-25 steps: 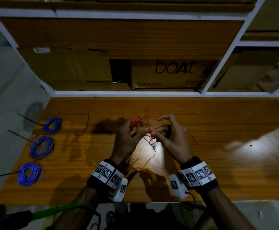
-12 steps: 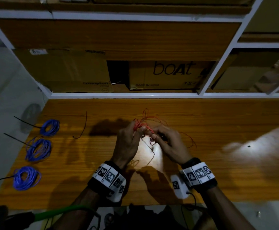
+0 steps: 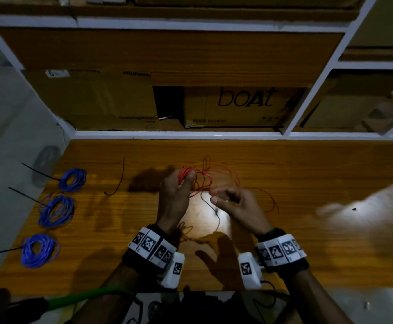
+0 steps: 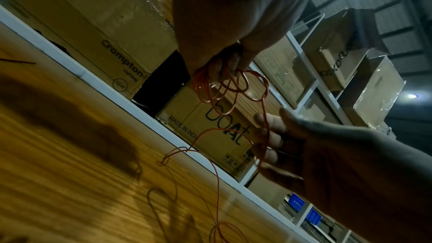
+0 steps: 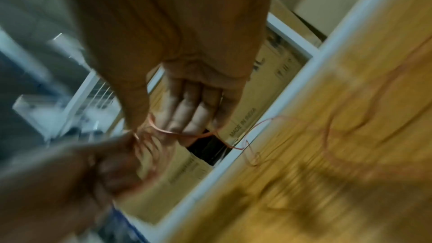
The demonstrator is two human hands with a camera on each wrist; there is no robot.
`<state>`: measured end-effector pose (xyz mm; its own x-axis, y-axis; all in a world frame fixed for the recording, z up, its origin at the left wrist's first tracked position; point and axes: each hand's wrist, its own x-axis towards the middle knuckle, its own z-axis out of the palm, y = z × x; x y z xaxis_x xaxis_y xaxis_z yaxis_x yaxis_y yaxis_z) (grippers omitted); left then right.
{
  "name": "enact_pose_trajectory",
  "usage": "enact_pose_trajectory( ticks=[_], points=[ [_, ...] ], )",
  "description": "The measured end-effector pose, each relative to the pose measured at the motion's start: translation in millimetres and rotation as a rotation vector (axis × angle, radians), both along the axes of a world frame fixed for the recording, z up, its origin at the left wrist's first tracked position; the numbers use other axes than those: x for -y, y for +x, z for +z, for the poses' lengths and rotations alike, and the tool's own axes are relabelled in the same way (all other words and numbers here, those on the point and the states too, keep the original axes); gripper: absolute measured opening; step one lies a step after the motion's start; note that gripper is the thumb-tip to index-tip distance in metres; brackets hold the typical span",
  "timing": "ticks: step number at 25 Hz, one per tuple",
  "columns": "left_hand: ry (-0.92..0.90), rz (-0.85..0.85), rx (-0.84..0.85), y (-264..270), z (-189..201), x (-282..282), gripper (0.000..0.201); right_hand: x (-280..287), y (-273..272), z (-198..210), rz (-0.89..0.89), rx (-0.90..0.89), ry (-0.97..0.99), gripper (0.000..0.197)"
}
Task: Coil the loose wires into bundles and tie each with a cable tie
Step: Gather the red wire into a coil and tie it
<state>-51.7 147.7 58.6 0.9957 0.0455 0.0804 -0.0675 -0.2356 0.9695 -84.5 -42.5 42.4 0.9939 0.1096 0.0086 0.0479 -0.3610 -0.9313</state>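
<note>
Boxes on the shelf behind the wooden table (image 3: 307,183) were readable: one box (image 3: 235,106) said "boAt" and "MADE IN INDIA", the bigger carton (image 3: 92,101) said "Crompton", with "13W" visible from the left wrist. Both hands were raised just over the tabletop, close together but not touching. The left hand (image 3: 175,195) gripped a bunch of red wire (image 3: 186,175) loops, thumb on top. The right hand (image 3: 235,204) had fingers curled, pinching a strand running from that bunch. Three tied blue bundles (image 3: 56,210) lay far left.
</note>
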Motion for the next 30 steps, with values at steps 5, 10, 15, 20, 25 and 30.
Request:
enact_pose_trajectory(
  ticks=[5, 10, 15, 20, 25, 30],
  points=[
    [0.000, 0.024, 0.003, -1.4, -0.8, 4.2, 0.025, -2.1, -10.9, -3.3, -0.019, 0.161, -0.138, 0.006],
    [0.086, 0.028, 0.102, -3.5, 2.1, 11.1, 0.021, -20.8, -19.0, 0.2, -0.150, 0.189, 0.003, 0.009],
    [0.074, 0.002, 0.123, -9.6, -1.2, 19.6, 0.017, -22.7, -10.3, 1.5, -0.279, 0.166, 0.109, 0.005],
    [0.101, 0.044, 0.142, -11.9, -9.4, 20.8, 0.017, -28.5, -11.9, 5.6, -0.376, 0.225, 0.218, 0.012],
    [0.066, -0.008, 0.080, -12.0, -15.3, 18.3, 0.010, -14.1, 4.8, 13.4, -0.245, 0.025, 0.329, 0.051],
    [0.113, -0.101, 0.052, -5.4, -4.5, 10.9, 0.016, 0.9, 11.5, 7.5, -0.135, -0.083, 0.376, 0.007]
  ],
)
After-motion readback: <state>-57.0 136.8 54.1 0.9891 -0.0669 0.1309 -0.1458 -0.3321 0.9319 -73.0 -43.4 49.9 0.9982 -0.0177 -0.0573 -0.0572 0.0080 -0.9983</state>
